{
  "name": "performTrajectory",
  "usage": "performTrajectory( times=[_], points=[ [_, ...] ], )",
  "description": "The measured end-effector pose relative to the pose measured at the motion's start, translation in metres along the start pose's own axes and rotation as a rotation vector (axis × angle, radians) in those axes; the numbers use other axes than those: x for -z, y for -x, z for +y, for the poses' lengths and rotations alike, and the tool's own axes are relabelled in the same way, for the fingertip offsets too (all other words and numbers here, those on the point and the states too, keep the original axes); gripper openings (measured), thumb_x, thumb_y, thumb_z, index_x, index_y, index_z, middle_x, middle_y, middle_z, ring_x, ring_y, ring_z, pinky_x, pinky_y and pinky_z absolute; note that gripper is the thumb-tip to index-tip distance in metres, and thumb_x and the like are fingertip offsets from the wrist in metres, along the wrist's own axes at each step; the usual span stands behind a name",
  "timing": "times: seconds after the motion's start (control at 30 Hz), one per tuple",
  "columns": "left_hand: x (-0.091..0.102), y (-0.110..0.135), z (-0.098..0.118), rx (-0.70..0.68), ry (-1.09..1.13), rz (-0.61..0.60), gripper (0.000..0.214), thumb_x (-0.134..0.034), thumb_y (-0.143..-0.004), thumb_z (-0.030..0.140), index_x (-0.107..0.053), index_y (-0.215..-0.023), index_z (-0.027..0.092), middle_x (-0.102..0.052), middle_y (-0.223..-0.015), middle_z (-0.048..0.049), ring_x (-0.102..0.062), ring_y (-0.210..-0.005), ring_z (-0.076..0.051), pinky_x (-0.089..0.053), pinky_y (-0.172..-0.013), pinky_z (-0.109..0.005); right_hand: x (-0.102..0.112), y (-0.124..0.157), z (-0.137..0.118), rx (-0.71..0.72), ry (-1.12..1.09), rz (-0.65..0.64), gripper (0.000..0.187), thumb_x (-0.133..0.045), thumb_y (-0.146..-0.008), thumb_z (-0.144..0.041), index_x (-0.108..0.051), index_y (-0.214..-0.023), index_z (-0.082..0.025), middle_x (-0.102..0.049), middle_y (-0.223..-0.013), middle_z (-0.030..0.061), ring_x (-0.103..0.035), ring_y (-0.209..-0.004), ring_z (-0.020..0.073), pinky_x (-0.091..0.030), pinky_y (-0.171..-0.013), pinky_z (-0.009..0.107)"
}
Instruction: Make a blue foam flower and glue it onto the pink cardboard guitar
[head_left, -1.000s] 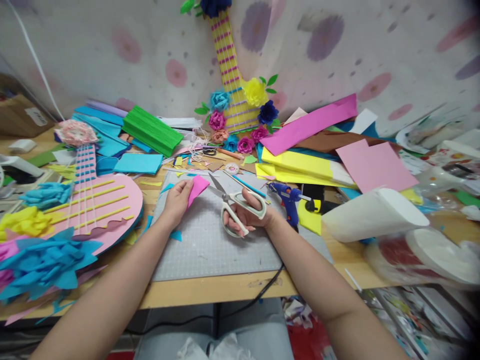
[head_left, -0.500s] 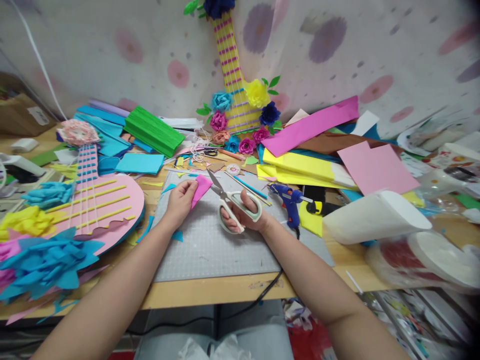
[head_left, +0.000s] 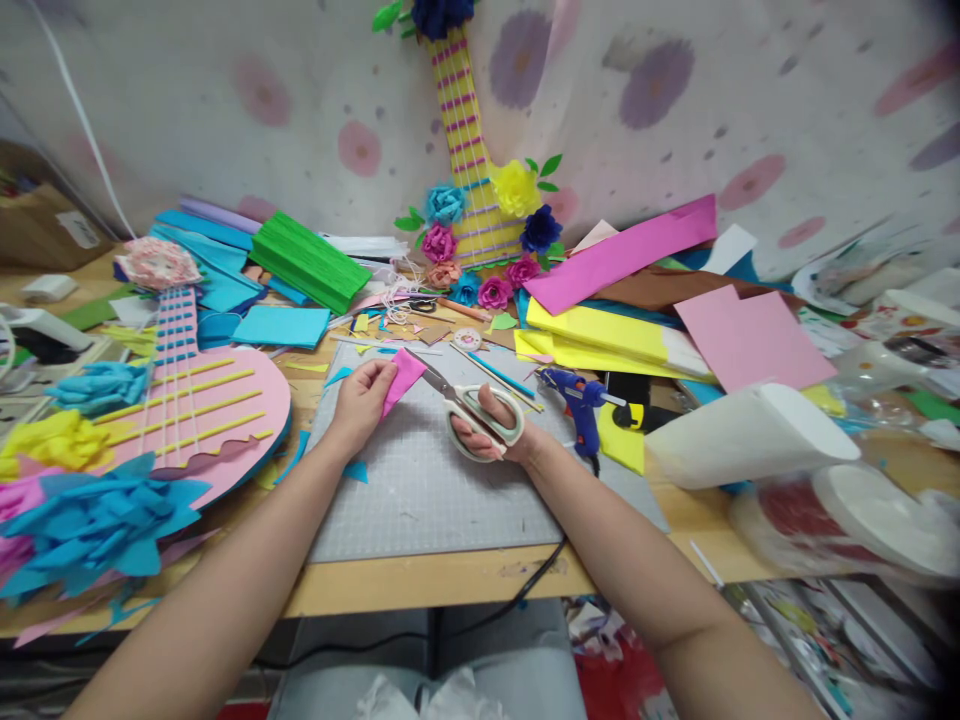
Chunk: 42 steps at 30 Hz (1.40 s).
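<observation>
My left hand (head_left: 364,400) pinches a small folded piece of magenta paper (head_left: 403,382) above the grey cutting mat (head_left: 435,510). In my right hand (head_left: 491,425) is a pair of scissors (head_left: 448,392) with pale green and white handles, my thumb and fingers through the loops. The blades are nearly closed and their tips meet the right edge of the magenta paper. Exactly how far they reach into it I cannot tell. Blue paper scraps (head_left: 355,471) lie on the mat near my left wrist.
On the right stand a blue glue gun (head_left: 574,400) with its cord and a white roll (head_left: 742,440). A pink paper guitar (head_left: 232,400) with flowers lies at left. A yellow paper guitar (head_left: 480,215) leans at the back, among colored sheets and green crepe paper (head_left: 307,262).
The scissors have gone from open to nearly closed at the edge of the magenta paper. My right-hand fingers have drawn together. My left hand has barely moved.
</observation>
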<state>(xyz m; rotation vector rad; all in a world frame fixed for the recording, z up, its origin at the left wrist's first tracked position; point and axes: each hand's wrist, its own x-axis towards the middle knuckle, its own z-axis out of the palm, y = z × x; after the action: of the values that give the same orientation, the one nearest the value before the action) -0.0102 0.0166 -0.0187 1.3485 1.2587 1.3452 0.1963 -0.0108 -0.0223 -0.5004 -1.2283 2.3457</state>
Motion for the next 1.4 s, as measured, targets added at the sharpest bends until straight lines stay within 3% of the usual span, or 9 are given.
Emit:
performTrajectory(
  times=[0.2,0.4,0.57,0.77,1.0,1.1,1.23,1.33,1.4],
  points=[
    [-0.004,0.006,0.004,-0.02,0.0,-0.07,0.024,-0.061,-0.071,0.041,-0.061,-0.07,0.017,-0.058,-0.066,0.0001,-0.049,-0.062,-0.013,-0.039,-0.062,-0.023,-0.002,0.0,-0.003,-0.031,-0.012,-0.081,0.072,-0.022,-0.067,-0.084,-0.044,-0.073,-0.015,-0.043,-0.045,-0.0055,-0.036,-0.034,0.0056,-0.025,-0.031,0.018],
    [-0.007,0.007,0.004,-0.028,-0.006,-0.105,0.025,-0.059,-0.073,0.042,-0.06,-0.071,0.017,-0.056,-0.066,0.001,-0.048,-0.061,-0.012,-0.038,-0.061,-0.023,-0.002,-0.003,-0.002,-0.005,0.029,-0.04,0.068,-0.024,-0.07,-0.082,-0.043,-0.071,-0.016,-0.042,-0.044,-0.0065,-0.035,-0.033,0.0053,-0.025,-0.031,0.018],
    [-0.006,0.005,0.004,-0.024,-0.035,-0.082,0.026,-0.057,-0.074,0.042,-0.059,-0.071,0.016,-0.056,-0.066,0.0007,-0.048,-0.062,-0.012,-0.038,-0.061,-0.023,0.0,-0.003,-0.004,0.068,0.08,0.118,0.061,-0.043,-0.067,-0.078,-0.043,-0.069,-0.017,-0.038,-0.041,-0.0092,-0.03,-0.029,0.0033,-0.022,-0.03,0.016],
    [-0.007,0.012,0.007,-0.136,-0.064,-0.028,0.025,-0.055,-0.077,0.04,-0.062,-0.078,0.016,-0.061,-0.074,-0.0011,-0.053,-0.068,-0.013,-0.041,-0.067,-0.024,-0.008,-0.008,-0.011,0.337,0.332,0.604,0.051,-0.064,-0.062,-0.063,-0.047,-0.077,-0.017,-0.056,-0.059,-0.004,-0.05,-0.044,0.0073,-0.034,-0.039,0.019],
    [-0.012,0.018,0.012,-0.306,-0.026,-0.025,0.018,-0.058,-0.077,0.034,-0.063,-0.075,0.017,-0.063,-0.081,-0.0034,-0.056,-0.08,-0.015,-0.042,-0.075,-0.026,-0.025,-0.022,-0.008,0.395,0.494,0.746,0.045,-0.076,-0.054,-0.042,-0.047,-0.08,-0.018,-0.053,-0.06,-0.0062,-0.051,-0.05,0.0088,-0.04,-0.049,0.022],
    [-0.016,0.02,0.013,-0.191,0.01,-0.054,0.02,-0.06,-0.075,0.036,-0.064,-0.075,0.016,-0.063,-0.08,-0.0029,-0.055,-0.076,-0.015,-0.042,-0.072,-0.025,-0.027,-0.027,-0.003,0.437,0.479,0.828,0.044,-0.075,-0.055,-0.041,-0.045,-0.078,-0.019,-0.051,-0.06,-0.007,-0.05,-0.05,0.0088,-0.039,-0.048,0.023],
    [-0.018,0.02,0.013,0.052,0.121,-0.197,0.029,-0.06,-0.073,0.043,-0.063,-0.08,0.015,-0.063,-0.076,-0.0024,-0.053,-0.067,-0.013,-0.042,-0.06,-0.022,-0.023,-0.027,-0.003,0.473,0.386,0.886,0.04,-0.074,-0.054,-0.036,-0.045,-0.075,-0.018,-0.052,-0.056,-0.0071,-0.049,-0.046,0.0085,-0.036,-0.045,0.022],
    [-0.013,0.016,0.014,0.158,0.256,-0.328,0.032,-0.051,-0.079,0.041,-0.061,-0.095,0.016,-0.063,-0.081,-0.0044,-0.056,-0.07,-0.014,-0.044,-0.061,-0.023,-0.018,-0.023,-0.008,0.449,0.209,0.838,0.034,-0.074,-0.053,-0.03,-0.048,-0.07,-0.017,-0.052,-0.05,-0.0064,-0.047,-0.043,0.008,-0.035,-0.043,0.021],
    [-0.009,0.015,0.013,0.119,0.245,-0.411,0.038,-0.052,-0.079,0.033,-0.053,-0.114,0.019,-0.063,-0.095,-0.0064,-0.058,-0.08,-0.016,-0.047,-0.065,-0.025,-0.014,-0.019,-0.01,0.398,0.043,0.759,0.029,-0.074,-0.052,-0.024,-0.05,-0.067,-0.016,-0.052,-0.049,-0.006,-0.047,-0.042,0.0068,-0.035,-0.042,0.019]
  ],
)
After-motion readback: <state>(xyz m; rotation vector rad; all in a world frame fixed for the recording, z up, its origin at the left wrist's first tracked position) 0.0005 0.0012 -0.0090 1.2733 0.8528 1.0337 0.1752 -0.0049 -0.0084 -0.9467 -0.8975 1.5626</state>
